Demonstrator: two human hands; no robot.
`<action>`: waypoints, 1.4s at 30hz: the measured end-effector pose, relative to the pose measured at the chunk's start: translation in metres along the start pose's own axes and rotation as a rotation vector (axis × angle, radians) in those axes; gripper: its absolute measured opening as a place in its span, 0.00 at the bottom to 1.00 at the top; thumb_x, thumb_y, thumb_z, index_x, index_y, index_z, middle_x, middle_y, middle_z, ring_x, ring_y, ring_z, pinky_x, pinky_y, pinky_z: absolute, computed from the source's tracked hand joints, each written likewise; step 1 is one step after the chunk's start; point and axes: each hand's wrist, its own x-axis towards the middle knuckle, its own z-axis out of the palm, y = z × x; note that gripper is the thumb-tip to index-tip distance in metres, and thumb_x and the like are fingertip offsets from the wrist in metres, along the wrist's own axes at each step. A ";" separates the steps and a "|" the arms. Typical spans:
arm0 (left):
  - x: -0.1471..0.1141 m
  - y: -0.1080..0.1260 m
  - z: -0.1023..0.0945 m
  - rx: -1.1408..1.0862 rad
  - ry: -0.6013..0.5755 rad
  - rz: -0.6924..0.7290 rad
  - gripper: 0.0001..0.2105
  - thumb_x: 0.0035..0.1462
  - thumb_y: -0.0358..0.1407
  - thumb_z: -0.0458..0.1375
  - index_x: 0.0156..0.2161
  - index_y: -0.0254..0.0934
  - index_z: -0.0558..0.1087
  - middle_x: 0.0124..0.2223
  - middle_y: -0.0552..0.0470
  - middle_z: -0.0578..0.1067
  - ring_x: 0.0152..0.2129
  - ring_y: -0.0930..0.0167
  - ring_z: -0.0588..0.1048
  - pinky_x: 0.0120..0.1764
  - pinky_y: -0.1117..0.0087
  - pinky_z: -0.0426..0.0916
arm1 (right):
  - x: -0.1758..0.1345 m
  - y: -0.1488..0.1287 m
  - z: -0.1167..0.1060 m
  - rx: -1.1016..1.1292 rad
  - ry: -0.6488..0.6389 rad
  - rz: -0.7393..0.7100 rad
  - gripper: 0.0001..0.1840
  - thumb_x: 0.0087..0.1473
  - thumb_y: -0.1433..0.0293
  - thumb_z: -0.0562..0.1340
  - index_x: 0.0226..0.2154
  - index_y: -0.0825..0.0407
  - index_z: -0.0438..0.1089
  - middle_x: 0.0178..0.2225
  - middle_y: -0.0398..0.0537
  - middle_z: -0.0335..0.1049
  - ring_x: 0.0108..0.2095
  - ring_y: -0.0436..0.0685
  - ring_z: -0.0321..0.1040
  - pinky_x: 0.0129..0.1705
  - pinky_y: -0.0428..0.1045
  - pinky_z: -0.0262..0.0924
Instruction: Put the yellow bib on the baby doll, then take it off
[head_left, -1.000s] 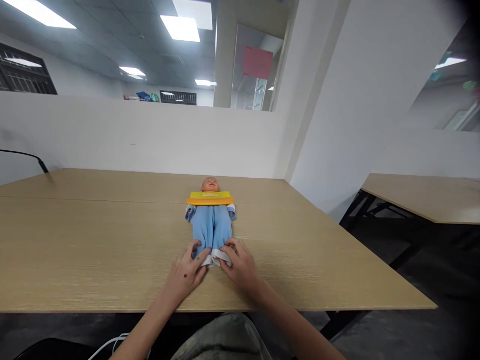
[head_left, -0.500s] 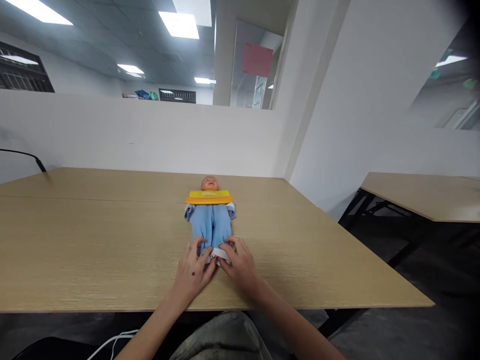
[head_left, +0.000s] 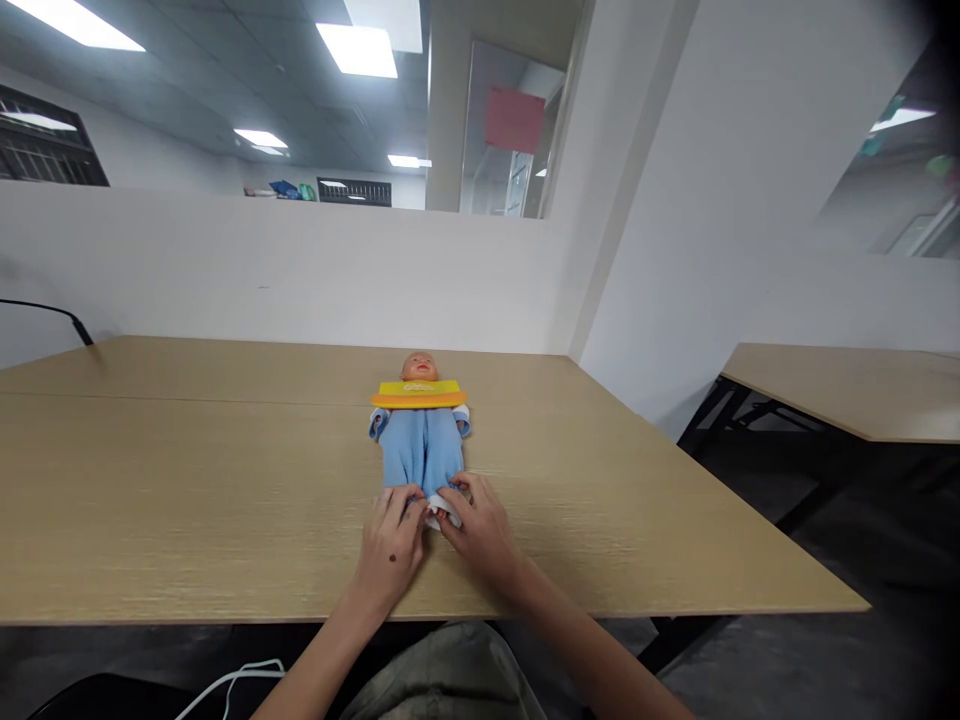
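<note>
Pinching the doll's (head_left: pixel 422 440) white trouser cuffs, I am clamping my left hand (head_left: pixel 393 549) and right hand (head_left: pixel 480 536) fingers there, steadying it flat near the worktop's (head_left: pixel 187 500) front edge.

Doll's (head_left: pixel 421 430) feet hidden under left hand (head_left: pixel 391 548) and right hand (head_left: pixel 480 535); whether either grip pinches the white cuffs cannot be told. Lettering on yellow bib (head_left: pixel 418 394) too small to read. Worktop (head_left: pixel 187 480) cut off at left edge.
</note>
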 end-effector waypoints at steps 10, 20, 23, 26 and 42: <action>-0.012 -0.005 -0.010 0.064 -0.081 -0.004 0.14 0.56 0.25 0.52 0.47 0.36 0.71 0.48 0.41 0.70 0.42 0.62 0.68 0.43 0.60 0.67 | -0.001 0.000 -0.001 -0.005 -0.030 0.007 0.11 0.53 0.73 0.62 0.42 0.52 0.69 0.46 0.56 0.65 0.47 0.62 0.62 0.47 0.56 0.64; -0.019 -0.014 -0.009 -0.097 -0.029 -0.137 0.13 0.60 0.27 0.49 0.41 0.40 0.76 0.49 0.44 0.67 0.38 0.68 0.69 0.40 0.65 0.69 | -0.003 0.001 -0.001 -0.017 -0.044 0.026 0.15 0.50 0.76 0.64 0.43 0.52 0.69 0.46 0.56 0.65 0.48 0.62 0.62 0.47 0.57 0.65; -0.017 -0.017 -0.012 -0.218 0.014 -0.234 0.14 0.61 0.28 0.48 0.35 0.39 0.76 0.48 0.45 0.66 0.37 0.70 0.70 0.42 0.65 0.69 | -0.003 0.001 -0.001 -0.018 -0.029 0.028 0.12 0.52 0.73 0.64 0.42 0.50 0.69 0.46 0.55 0.65 0.48 0.61 0.63 0.47 0.57 0.65; -0.017 -0.018 -0.014 -0.233 0.011 -0.300 0.12 0.61 0.30 0.48 0.37 0.39 0.75 0.49 0.45 0.66 0.40 0.68 0.71 0.45 0.63 0.69 | -0.003 0.001 -0.001 -0.017 -0.029 0.029 0.11 0.53 0.71 0.64 0.41 0.50 0.69 0.45 0.55 0.65 0.48 0.61 0.63 0.47 0.56 0.66; -0.019 -0.013 -0.013 0.225 -0.441 -0.540 0.22 0.60 0.36 0.51 0.58 0.34 0.61 0.40 0.42 0.78 0.32 0.60 0.77 0.30 0.66 0.64 | -0.002 -0.003 -0.004 -0.032 -0.069 0.091 0.15 0.54 0.71 0.63 0.46 0.50 0.66 0.47 0.56 0.65 0.48 0.61 0.64 0.46 0.56 0.67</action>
